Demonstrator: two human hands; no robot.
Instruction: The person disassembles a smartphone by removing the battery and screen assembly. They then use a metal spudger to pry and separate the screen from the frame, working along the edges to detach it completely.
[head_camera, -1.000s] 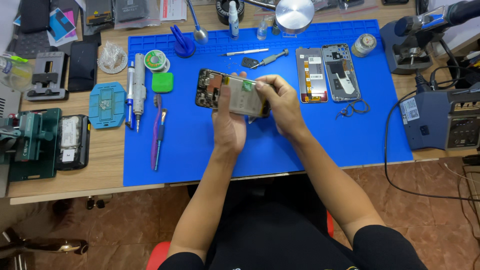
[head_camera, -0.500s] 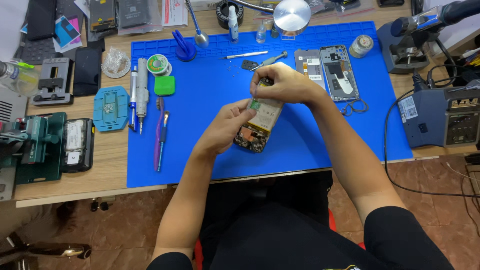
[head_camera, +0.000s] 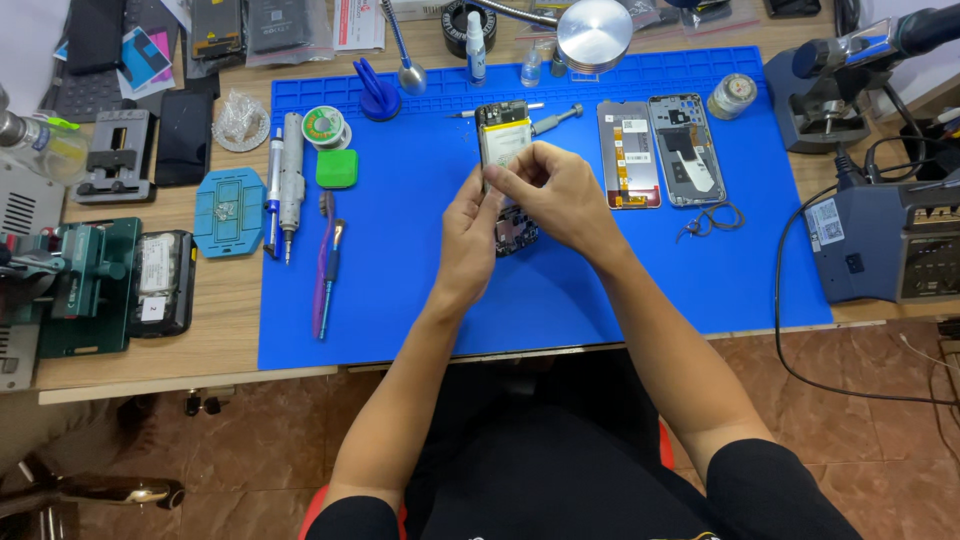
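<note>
An opened phone (head_camera: 503, 150) is held upright above the middle of a blue mat (head_camera: 420, 290) that lies on the table (head_camera: 225, 300). Its lower part is gripped by the left hand (head_camera: 470, 240), the fingers closed around the edge from the left side. The right hand (head_camera: 555, 195) is closed on the phone from the right, its fingertips (head_camera: 497, 178) pinched against the pale battery face near the middle; whether a small part is caught between them cannot be told. Both hands are touching each other over the phone's lower half, so that end is mostly hidden. Just to the right, on the mat, a screen panel (head_camera: 628, 153) and a phone frame (head_camera: 686, 150) are laid side by side. Left of the hands, a green square pad (head_camera: 337, 168), a solder spool (head_camera: 324, 126) and a purple tool (head_camera: 322, 265) are set on the mat, well apart from the phone.
</note>
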